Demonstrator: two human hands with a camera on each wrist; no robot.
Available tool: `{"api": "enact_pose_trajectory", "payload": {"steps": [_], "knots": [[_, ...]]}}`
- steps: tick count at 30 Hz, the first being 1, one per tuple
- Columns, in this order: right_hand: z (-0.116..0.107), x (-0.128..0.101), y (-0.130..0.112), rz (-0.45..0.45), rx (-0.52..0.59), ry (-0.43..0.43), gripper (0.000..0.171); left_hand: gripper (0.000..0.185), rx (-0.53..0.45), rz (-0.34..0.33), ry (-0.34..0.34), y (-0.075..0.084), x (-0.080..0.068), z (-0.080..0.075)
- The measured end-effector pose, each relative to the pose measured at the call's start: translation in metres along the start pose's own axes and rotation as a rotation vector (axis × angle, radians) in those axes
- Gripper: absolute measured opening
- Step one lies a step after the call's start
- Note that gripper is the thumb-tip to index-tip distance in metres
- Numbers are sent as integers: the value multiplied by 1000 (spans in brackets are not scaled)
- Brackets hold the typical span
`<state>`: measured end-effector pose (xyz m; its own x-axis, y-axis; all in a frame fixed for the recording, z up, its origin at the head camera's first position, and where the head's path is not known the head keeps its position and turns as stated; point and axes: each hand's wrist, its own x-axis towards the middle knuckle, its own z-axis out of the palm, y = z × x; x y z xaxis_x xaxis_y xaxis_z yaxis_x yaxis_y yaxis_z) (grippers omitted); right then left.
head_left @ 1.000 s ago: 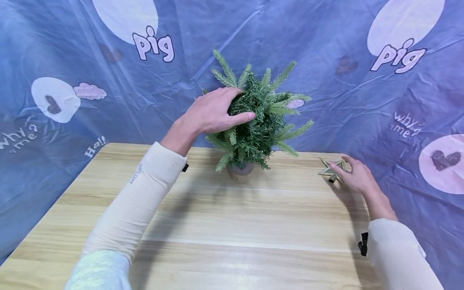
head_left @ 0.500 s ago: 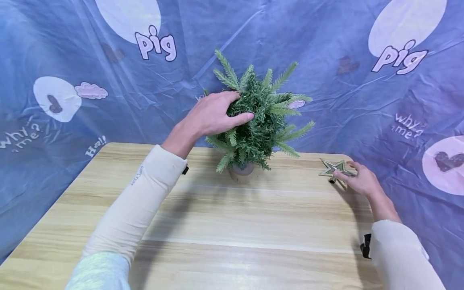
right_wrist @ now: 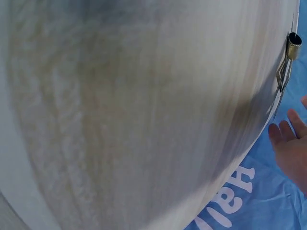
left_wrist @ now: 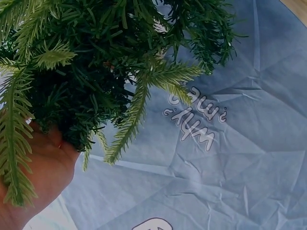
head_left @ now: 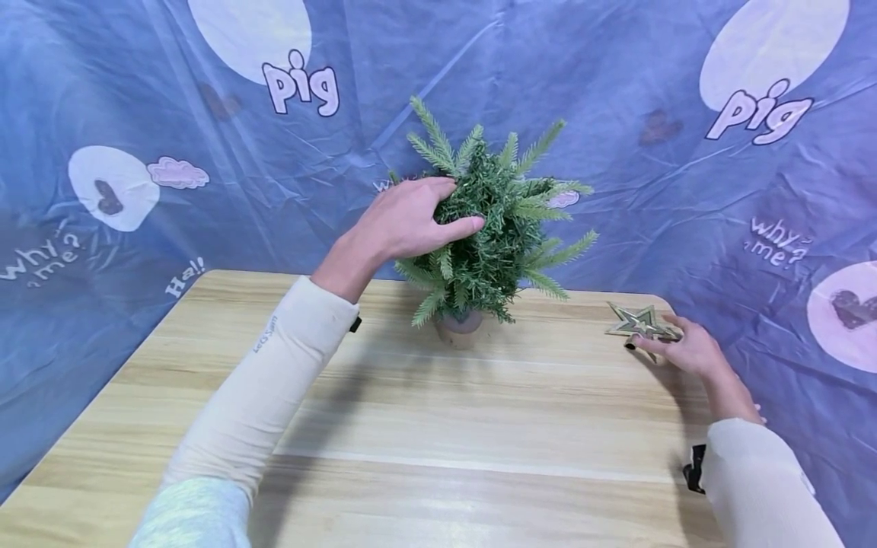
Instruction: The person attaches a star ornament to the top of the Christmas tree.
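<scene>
A crinkled blue backdrop [head_left: 617,91], printed with white ovals, hearts and words such as "pig" and "why me?", fills the space behind and to both sides of you. In front of it lies your light wooden table [head_left: 479,426], its far edge against the cloth. Near the middle of that far edge stands a small artificial fir tree [head_left: 493,221] in a round brown pot [head_left: 459,326], upright, its pale-tipped branches spreading outward. Your left hand [head_left: 404,221] rests on the tree's upper left side, fingers curled into the foliage and thumb pressed across the front branches; the left wrist view shows your palm [left_wrist: 43,167] right against the needles. At the table's far right corner, well apart from the tree, your right hand [head_left: 681,350] pinches a gold star topper [head_left: 640,323] by its near edge, the star sitting low over the tabletop with its short tube [head_left: 629,345] pointing toward you.
</scene>
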<state>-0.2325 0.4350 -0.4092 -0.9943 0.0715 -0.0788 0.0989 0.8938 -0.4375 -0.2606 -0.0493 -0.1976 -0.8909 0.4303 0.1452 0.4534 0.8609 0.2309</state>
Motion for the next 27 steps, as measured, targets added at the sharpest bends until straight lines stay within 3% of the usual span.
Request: {"api": "enact_pose_trajectory", "payload": {"steps": [9, 18, 27], "knots": [[-1, -2, 8, 55, 74, -61, 108, 92, -1, -2, -3, 0, 0, 0], [-2, -6, 8, 71, 110, -54, 109, 91, 6, 3, -4, 0, 0, 0], [-3, -4, 10, 50, -32, -30, 104, 90, 11, 10, 1, -1, 0, -1]]}}
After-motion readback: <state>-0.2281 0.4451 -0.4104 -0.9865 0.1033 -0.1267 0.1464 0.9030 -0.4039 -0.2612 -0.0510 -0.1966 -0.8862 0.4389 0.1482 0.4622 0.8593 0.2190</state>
